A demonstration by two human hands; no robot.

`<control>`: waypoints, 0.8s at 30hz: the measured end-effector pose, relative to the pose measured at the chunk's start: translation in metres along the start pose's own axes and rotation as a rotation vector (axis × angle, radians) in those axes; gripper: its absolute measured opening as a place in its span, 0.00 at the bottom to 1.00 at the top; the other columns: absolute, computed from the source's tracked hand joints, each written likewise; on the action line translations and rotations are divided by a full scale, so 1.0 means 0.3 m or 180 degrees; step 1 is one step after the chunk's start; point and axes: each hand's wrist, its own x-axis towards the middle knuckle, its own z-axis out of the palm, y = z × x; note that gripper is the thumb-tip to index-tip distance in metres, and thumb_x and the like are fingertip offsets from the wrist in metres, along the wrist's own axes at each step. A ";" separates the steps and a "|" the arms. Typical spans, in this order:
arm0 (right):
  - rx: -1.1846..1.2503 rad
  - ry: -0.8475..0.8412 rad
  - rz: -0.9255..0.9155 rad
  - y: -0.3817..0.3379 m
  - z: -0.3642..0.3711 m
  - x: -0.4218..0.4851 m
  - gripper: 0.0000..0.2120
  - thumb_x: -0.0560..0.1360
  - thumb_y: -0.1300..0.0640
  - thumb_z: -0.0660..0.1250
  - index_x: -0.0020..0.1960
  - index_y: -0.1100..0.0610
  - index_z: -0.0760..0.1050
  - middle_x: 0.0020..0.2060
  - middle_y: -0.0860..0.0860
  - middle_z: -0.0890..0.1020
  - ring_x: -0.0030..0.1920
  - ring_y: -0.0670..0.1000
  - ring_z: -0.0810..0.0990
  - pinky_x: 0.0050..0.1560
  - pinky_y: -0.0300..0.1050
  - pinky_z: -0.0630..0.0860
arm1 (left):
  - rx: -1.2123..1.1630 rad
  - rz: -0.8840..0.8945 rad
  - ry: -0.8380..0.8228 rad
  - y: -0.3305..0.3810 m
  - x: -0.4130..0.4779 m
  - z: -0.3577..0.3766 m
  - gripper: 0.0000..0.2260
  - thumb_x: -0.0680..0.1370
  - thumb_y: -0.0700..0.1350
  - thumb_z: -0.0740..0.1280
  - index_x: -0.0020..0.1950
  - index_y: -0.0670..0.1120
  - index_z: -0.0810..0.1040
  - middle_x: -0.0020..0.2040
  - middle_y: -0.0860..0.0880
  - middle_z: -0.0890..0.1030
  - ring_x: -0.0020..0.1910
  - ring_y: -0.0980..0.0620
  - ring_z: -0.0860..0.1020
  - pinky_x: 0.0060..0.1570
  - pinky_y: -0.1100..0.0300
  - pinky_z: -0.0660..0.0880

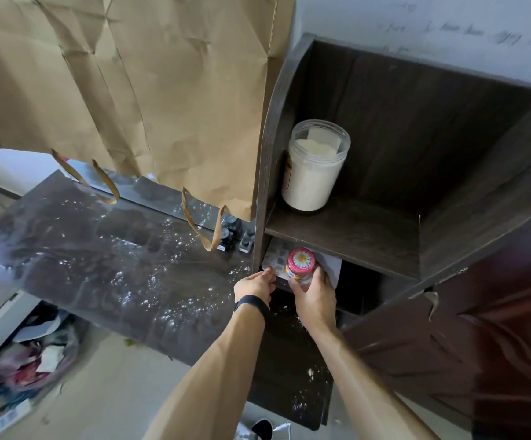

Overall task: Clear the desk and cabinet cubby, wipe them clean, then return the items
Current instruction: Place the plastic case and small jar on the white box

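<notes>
My right hand [315,295] grips a small jar with a red-and-pink lid [300,263] at the mouth of the lower cabinet cubby [362,281]. My left hand [255,284], a black band on its wrist, pinches the edge of a clear plastic tray [273,257] that lies in that cubby beside white paper [332,263]. A large clear jar of white powder [315,166], without a lid, stands on the upper shelf [353,236]. The dark desk [108,258] to the left is speckled with white powder.
A brown paper bag [124,84] hangs upside down above the desk, its handles dangling. Small dark bottles [231,235] stand at the desk's back right corner. A bag of rubbish [32,360] lies on the floor at left. The cabinet door [480,344] stands open at right.
</notes>
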 end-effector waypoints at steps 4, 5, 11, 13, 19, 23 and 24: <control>0.0040 -0.0029 -0.0024 0.010 0.004 0.003 0.31 0.75 0.51 0.73 0.72 0.60 0.66 0.67 0.57 0.76 0.68 0.55 0.75 0.63 0.40 0.70 | 0.0251 0.0119 -0.0112 -0.003 -0.006 -0.026 0.11 0.77 0.46 0.72 0.55 0.40 0.83 0.43 0.50 0.83 0.40 0.55 0.80 0.39 0.60 0.74; 0.0070 -0.0045 0.0007 0.009 0.001 0.000 0.32 0.75 0.51 0.73 0.73 0.60 0.65 0.67 0.56 0.75 0.68 0.54 0.75 0.62 0.40 0.69 | 0.0380 0.0141 -0.0186 -0.002 -0.011 -0.041 0.11 0.77 0.48 0.72 0.54 0.42 0.83 0.44 0.51 0.84 0.42 0.54 0.81 0.40 0.60 0.74; 0.0454 0.0393 -0.0060 0.058 0.012 -0.118 0.26 0.73 0.59 0.74 0.68 0.57 0.69 0.57 0.53 0.78 0.44 0.43 0.80 0.45 0.28 0.72 | 0.1382 0.0386 -0.0257 -0.031 0.027 -0.220 0.14 0.73 0.54 0.74 0.55 0.49 0.84 0.44 0.53 0.86 0.42 0.53 0.84 0.42 0.57 0.80; 0.0498 0.0220 -0.0127 0.079 0.052 -0.197 0.23 0.73 0.61 0.73 0.66 0.56 0.72 0.56 0.48 0.79 0.45 0.42 0.80 0.47 0.25 0.73 | 0.1824 0.0522 -0.0070 -0.024 0.047 -0.319 0.18 0.69 0.58 0.74 0.55 0.50 0.84 0.43 0.56 0.86 0.44 0.56 0.84 0.51 0.56 0.81; 0.0292 -0.0925 0.0095 0.028 0.260 -0.323 0.22 0.76 0.52 0.70 0.69 0.48 0.70 0.63 0.42 0.75 0.59 0.40 0.76 0.62 0.43 0.75 | 0.2786 0.0782 0.0265 0.097 0.143 -0.520 0.21 0.73 0.53 0.74 0.63 0.48 0.77 0.57 0.50 0.83 0.55 0.52 0.80 0.54 0.63 0.71; -0.0056 -0.1130 -0.0018 -0.088 0.399 -0.270 0.23 0.79 0.50 0.64 0.73 0.50 0.66 0.70 0.42 0.69 0.71 0.43 0.67 0.73 0.37 0.61 | 0.3234 0.1062 0.0125 0.200 0.239 -0.553 0.27 0.74 0.53 0.73 0.70 0.47 0.71 0.64 0.48 0.76 0.62 0.49 0.76 0.60 0.60 0.71; -0.0169 -0.1103 -0.0063 -0.116 0.437 -0.245 0.23 0.80 0.50 0.63 0.74 0.51 0.65 0.71 0.43 0.68 0.73 0.45 0.65 0.73 0.35 0.58 | 0.3332 0.1147 0.0094 0.225 0.270 -0.553 0.28 0.74 0.54 0.72 0.71 0.48 0.70 0.65 0.48 0.74 0.64 0.48 0.75 0.63 0.57 0.71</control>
